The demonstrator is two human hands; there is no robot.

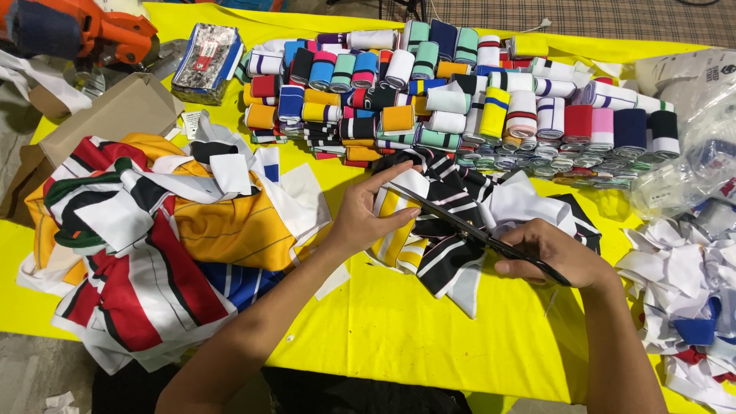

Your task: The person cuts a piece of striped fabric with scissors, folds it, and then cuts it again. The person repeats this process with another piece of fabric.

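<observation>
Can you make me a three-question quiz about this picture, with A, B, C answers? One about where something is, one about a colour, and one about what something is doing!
1. Where is the big pile of folded rolls?
A. at the far side of the table
B. on the floor
C. inside the cardboard box

2. What colour is the table cover?
A. green
B. yellow
C. pink

3. What is the right hand doing?
A. resting flat and empty
B. holding black scissors
C. waving in the air

Answers:
1 A, the rolls lie beyond the hands, near the far edge.
2 B, bright yellow shows between the cloth heaps.
3 B, its fingers grip the scissor handles, while the left hand steadies a striped fabric piece.
</observation>
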